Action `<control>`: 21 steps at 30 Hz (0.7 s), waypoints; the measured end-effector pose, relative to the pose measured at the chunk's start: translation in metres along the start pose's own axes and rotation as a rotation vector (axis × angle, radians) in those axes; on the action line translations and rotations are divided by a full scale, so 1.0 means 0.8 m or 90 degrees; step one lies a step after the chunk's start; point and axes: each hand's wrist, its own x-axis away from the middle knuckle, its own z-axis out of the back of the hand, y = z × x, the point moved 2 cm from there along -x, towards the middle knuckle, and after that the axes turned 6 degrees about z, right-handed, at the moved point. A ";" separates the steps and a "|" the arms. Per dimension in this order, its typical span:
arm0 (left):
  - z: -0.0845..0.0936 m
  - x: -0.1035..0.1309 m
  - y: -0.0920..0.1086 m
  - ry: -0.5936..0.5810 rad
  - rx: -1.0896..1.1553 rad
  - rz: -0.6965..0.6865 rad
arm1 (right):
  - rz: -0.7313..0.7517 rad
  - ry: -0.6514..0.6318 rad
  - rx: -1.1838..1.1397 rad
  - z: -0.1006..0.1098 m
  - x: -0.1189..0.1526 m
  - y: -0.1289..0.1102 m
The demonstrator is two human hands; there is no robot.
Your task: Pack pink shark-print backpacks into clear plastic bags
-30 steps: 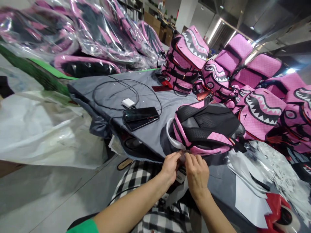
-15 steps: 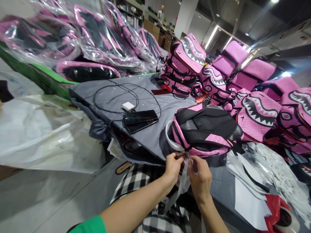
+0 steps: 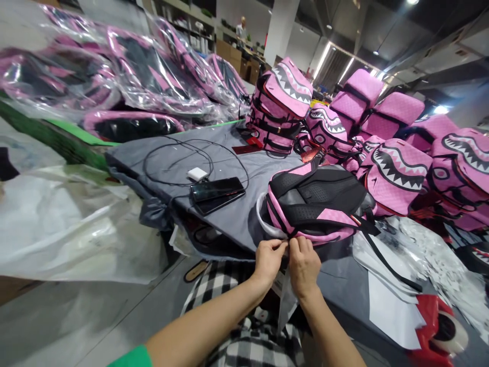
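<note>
A pink and black backpack (image 3: 321, 186) lies on the grey cloth with its padded back and shoulder straps facing up. A whitish, translucent strip (image 3: 263, 220) curves round its left end and comes to my hands at the near edge. My left hand (image 3: 268, 260) is closed, thumb and forefinger pinching the strip. Right beside it, my right hand (image 3: 304, 266) is curled shut on the strip as well, its knuckles up against the bag's lower edge. The strip's loose end hangs below between my wrists. My fingers hide the spot where the strip meets.
Two dark phones (image 3: 217, 192), a white charger (image 3: 197, 174) and a looped black cable lie left of the bag. Pink shark-mouth backpacks (image 3: 401, 171) are piled behind and right. Plastic-wrapped bags (image 3: 153, 76) fill the back left. A red tape dispenser (image 3: 435, 326) sits front right.
My right hand has turned over and drawn in close to my left. Less of the strip shows between the hands. The view has shifted slightly.
</note>
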 end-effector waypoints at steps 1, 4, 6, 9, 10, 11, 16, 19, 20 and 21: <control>0.001 -0.001 0.003 -0.009 -0.012 -0.002 | 0.012 -0.019 -0.003 0.004 -0.002 -0.002; -0.001 0.000 0.010 -0.036 -0.035 0.003 | 0.027 -0.068 -0.039 0.014 -0.002 -0.008; -0.006 0.007 0.015 -0.052 -0.041 0.011 | 0.007 -0.080 -0.061 0.016 0.001 -0.010; -0.012 0.030 0.027 -0.105 -0.026 0.020 | -0.030 -0.039 -0.058 0.014 0.006 -0.009; -0.011 0.039 0.030 -0.121 -0.010 0.025 | -0.037 -0.018 -0.054 0.012 0.006 -0.008; -0.008 0.047 0.032 -0.124 0.013 0.032 | -0.043 0.004 -0.051 0.010 0.007 -0.007; 0.010 0.047 0.013 -0.014 0.159 0.071 | -0.060 0.070 -0.074 0.005 0.009 -0.001; 0.001 0.023 -0.013 -0.068 0.224 0.158 | -0.082 0.072 -0.121 0.005 0.010 0.001; -0.004 0.016 -0.021 -0.091 0.238 0.184 | -0.097 0.068 -0.147 0.006 0.011 0.002; -0.008 0.011 -0.026 -0.107 0.247 0.200 | -0.118 0.063 -0.180 0.006 0.011 0.004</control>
